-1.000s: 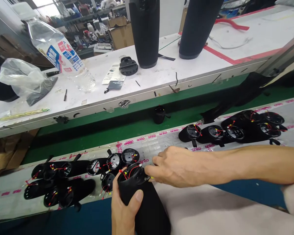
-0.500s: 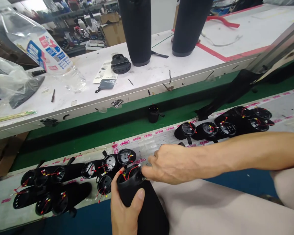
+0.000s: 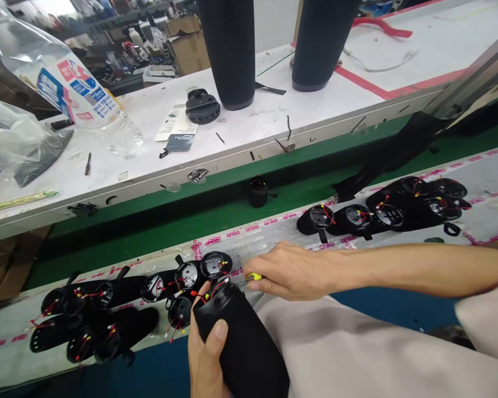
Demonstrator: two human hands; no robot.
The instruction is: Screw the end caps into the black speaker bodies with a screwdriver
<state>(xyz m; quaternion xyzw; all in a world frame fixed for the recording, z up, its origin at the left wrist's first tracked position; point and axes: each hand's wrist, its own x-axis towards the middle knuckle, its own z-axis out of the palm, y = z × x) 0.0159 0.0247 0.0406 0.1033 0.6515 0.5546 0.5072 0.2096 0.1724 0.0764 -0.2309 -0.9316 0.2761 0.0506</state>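
My left hand (image 3: 207, 354) is wrapped around a black, fabric-covered cylinder (image 3: 253, 348), which looks like a speaker body. It tilts away from me, and its open end faces up and forward. Red wires and a small white connector (image 3: 226, 281) stick out at that end. Just right of the opening, my right hand (image 3: 286, 272) grips a thin-shafted tool with a yellow handle (image 3: 254, 276), like a small screwdriver. The shaft points left toward the cylinder's rim; I cannot tell whether it touches. My fingers partly hide the tool.
More black cylinders with loose wires lie on the taped ledge, in a left group (image 3: 108, 298) and a right group (image 3: 390, 213). The white bench (image 3: 149, 160) above bears a plastic bottle (image 3: 78, 91), two upright black cylinders (image 3: 232, 61) and a black round part (image 3: 202, 106).
My right hand has drawn slightly back from the opening, and the yellow tool handle now shows. The cylinder's open end has turned, so less of its inside is visible.
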